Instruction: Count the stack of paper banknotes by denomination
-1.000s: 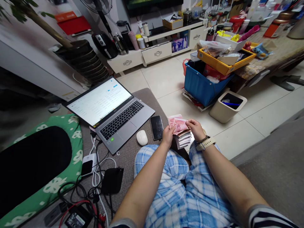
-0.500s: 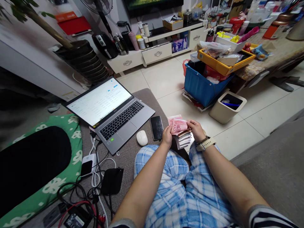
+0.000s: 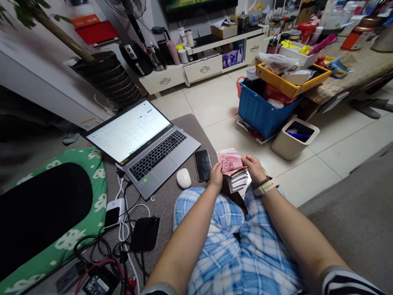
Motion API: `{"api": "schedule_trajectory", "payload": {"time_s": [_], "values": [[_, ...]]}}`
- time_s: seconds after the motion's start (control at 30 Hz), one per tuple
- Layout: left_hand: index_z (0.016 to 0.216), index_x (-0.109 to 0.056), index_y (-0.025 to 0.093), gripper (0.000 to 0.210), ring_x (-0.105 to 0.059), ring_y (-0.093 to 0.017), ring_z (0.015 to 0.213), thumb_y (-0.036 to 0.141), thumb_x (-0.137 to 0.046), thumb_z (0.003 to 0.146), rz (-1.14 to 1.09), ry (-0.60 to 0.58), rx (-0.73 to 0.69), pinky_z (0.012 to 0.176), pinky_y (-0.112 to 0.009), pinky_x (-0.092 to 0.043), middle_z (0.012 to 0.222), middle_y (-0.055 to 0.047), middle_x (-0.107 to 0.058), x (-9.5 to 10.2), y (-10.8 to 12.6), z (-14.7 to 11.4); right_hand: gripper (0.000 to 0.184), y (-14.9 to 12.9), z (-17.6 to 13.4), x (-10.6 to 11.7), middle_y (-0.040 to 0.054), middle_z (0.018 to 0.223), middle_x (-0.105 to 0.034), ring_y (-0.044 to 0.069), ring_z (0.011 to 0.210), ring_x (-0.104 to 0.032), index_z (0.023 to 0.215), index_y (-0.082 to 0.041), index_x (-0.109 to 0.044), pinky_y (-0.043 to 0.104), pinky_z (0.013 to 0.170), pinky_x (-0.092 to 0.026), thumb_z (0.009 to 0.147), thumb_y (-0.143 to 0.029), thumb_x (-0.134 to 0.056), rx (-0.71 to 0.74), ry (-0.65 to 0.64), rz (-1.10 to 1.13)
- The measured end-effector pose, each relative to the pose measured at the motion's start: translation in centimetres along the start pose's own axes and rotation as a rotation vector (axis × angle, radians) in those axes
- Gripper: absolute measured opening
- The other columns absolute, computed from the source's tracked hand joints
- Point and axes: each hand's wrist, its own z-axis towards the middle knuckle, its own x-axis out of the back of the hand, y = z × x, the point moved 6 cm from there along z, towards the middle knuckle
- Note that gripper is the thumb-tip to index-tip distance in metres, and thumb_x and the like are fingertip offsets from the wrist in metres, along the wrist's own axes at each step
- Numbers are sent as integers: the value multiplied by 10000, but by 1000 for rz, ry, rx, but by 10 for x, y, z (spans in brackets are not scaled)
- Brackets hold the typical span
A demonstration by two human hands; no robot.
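Note:
Pink 100 banknotes are stretched between my two hands, above my lap. My left hand is closed on their left side, and some pink notes stick out beyond its fingers. At the right edge of the notes, my right hand pinches with thumb and fingers; a cream watch and a dark bracelet are on that wrist. Beneath the pink notes hangs a thick folded stack of paler paper, whose exact kind I cannot make out. A dark-screened phone lies just left of my left hand, beside a white mouse.
An open laptop rests on the grey seat, with tangled cables and a black pouch nearer me. On the floor ahead stand a beige bin and a blue box carrying a yellow tray. A cluttered table is at right.
The pink notes between my hands have shifted slightly, and a little more of the notes behind them shows. Both hands stay in nearly the same place.

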Motion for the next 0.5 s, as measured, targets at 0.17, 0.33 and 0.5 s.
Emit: {"api": "schedule_trajectory", "payload": {"time_s": [0.17, 0.33, 0.5], "values": [[665, -619, 166, 230, -598, -139, 639, 364, -731, 631, -10, -1, 22, 672, -262, -450, 670, 2, -665, -3, 4, -4, 343, 4, 0, -1, -23, 522, -534, 125, 505, -465, 636, -201, -575, 263, 526, -369, 705, -526, -660, -28, -7, 2], [699, -625, 161, 241, -626, -151, 650, 352, -751, 625, -36, 16, 20, 695, -280, -472, 674, -6, -674, -6, 14, -8, 379, 14, 8, 13, -11, 495, -562, 113, 443, -445, 683, -203, -579, 248, 465, -346, 751, -575, -566, -58, 86, -13], [794, -673, 186, 207, -677, -203, 746, 352, -721, 678, -108, -29, 45, 758, -334, -510, 761, -27, -705, -10, 28, -18, 313, 30, 21, 15, -13, 535, -567, 100, 445, -453, 675, -178, -572, 234, 439, -367, 791, -466, -607, -108, 144, -100]]}}
